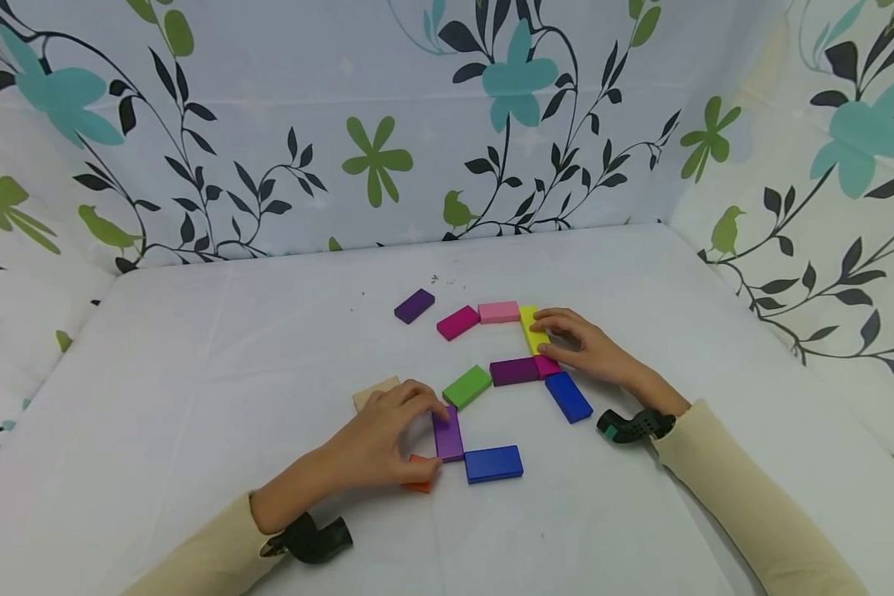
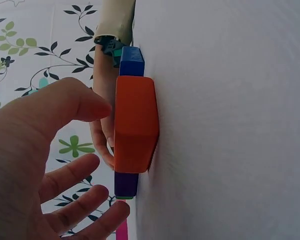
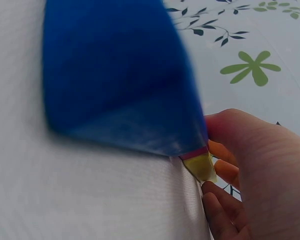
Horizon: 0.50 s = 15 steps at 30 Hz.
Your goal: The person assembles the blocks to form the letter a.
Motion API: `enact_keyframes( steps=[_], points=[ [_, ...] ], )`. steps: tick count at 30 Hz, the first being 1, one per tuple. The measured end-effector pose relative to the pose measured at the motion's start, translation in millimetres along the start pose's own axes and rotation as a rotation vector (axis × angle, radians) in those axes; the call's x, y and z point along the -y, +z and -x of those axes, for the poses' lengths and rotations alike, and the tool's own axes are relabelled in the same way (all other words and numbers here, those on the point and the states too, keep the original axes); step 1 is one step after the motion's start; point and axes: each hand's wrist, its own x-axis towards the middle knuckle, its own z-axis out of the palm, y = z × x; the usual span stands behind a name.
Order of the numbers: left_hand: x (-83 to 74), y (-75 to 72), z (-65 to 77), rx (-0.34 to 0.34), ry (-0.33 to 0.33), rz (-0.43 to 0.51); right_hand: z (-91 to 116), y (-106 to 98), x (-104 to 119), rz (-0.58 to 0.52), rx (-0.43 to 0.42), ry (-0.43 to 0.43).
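My left hand (image 1: 380,434) hovers over the near end of a block line, thumb and fingers spread in a loose curve. Its index finger is above the violet block (image 1: 449,434), and its thumb lies by the orange block (image 1: 419,475), which it partly hides. In the left wrist view, the orange block (image 2: 135,122) stands close to the thumb, and nothing is gripped. At the far right, my right hand (image 1: 584,346) holds the yellow block (image 1: 531,324) with thumb and fingers. The magenta block (image 1: 546,366) touches its near end. A blue block (image 3: 120,75) fills much of the right wrist view.
A green block (image 1: 467,386), a dark purple block (image 1: 514,372) and two blue blocks (image 1: 569,396) continue the winding line. Farther back lie pink (image 1: 498,312), crimson (image 1: 458,323) and purple (image 1: 415,306) blocks. A tan block (image 1: 375,393) sits behind the left hand on the white-covered table (image 1: 194,372).
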Motion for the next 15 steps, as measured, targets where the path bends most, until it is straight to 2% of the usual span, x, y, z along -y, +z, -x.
enact_keyframes(
  steps=[5,15],
  points=[
    [0.5,0.2,0.2,0.001,0.006,0.027,-0.1,0.3,-1.0,-0.006,0.0,0.008],
    [0.6,-2.7,-0.1,0.055,-0.021,0.109,0.2,-0.1,-0.7,-0.006,-0.003,-0.002]
  ],
)
